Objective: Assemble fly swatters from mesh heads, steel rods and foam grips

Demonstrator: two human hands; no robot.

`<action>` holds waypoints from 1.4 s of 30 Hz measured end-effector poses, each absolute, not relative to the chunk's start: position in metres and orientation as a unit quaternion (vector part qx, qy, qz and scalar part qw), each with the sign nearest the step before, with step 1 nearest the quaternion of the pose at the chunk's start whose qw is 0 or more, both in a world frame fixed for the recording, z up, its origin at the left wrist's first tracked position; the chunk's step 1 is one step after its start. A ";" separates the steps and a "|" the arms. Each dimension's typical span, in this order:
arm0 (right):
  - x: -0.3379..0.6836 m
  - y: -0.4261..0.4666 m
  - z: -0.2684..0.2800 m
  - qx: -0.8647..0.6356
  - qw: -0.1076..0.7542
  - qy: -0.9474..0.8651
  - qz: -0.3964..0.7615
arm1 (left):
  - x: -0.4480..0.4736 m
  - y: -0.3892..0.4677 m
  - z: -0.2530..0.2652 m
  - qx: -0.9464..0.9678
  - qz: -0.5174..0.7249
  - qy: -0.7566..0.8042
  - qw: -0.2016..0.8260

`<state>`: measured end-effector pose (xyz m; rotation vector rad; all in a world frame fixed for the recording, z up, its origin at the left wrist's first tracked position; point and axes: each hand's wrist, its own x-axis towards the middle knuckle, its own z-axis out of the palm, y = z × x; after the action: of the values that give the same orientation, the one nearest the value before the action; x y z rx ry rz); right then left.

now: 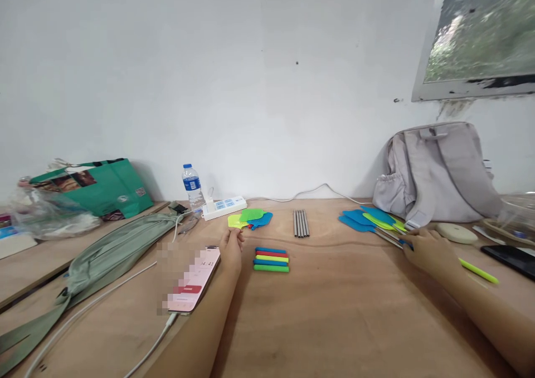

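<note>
My left hand (231, 252) is closed, its fingertips at the lower edge of a yellow fly swatter head (236, 221). Beside that lie a green swatter head (252, 214) and a blue swatter head (263, 219), overlapping. On the right, my right hand (428, 251) is curled around the handle end of a fly swatter (388, 237), in a fanned pile with blue and yellow heads. Its palm hides part of the handles; a yellow-green handle (478, 271) sticks out beyond. Several metal rods (301, 223) lie side by side in the middle. Nearer me are several coloured handles (271, 260) in a stack.
A phone (194, 283) on a white cable lies by my left forearm. Behind stand a power strip (224, 208) and a water bottle (191, 187). A grey-green bag (121, 250) and green bag (112, 188) are left; a grey backpack (434, 171) and black phone (510, 261) are right.
</note>
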<state>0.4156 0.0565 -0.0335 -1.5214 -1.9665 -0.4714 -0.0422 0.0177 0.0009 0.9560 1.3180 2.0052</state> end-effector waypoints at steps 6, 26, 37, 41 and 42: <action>0.342 0.027 -0.021 -0.460 0.273 -0.826 -0.180 | -0.036 0.016 -0.003 0.448 0.684 0.524 0.238; 0.203 0.097 -0.026 -0.547 0.282 -0.785 0.067 | 0.001 -0.018 0.009 0.852 0.259 0.455 0.019; 0.223 0.102 -0.030 -0.586 0.295 -0.749 0.088 | -0.011 -0.022 0.026 0.878 0.199 0.434 0.037; 0.232 0.112 -0.036 -0.580 0.360 -0.715 0.148 | -0.007 -0.021 0.023 0.889 0.196 0.410 0.060; 0.234 0.114 -0.038 -0.578 0.382 -0.702 0.167 | -0.007 -0.021 0.023 0.891 0.194 0.407 0.060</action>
<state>0.2341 0.1142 -0.0376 -1.4752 -1.7906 0.4250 -0.0070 -0.0214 0.0226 2.6949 1.2317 0.5864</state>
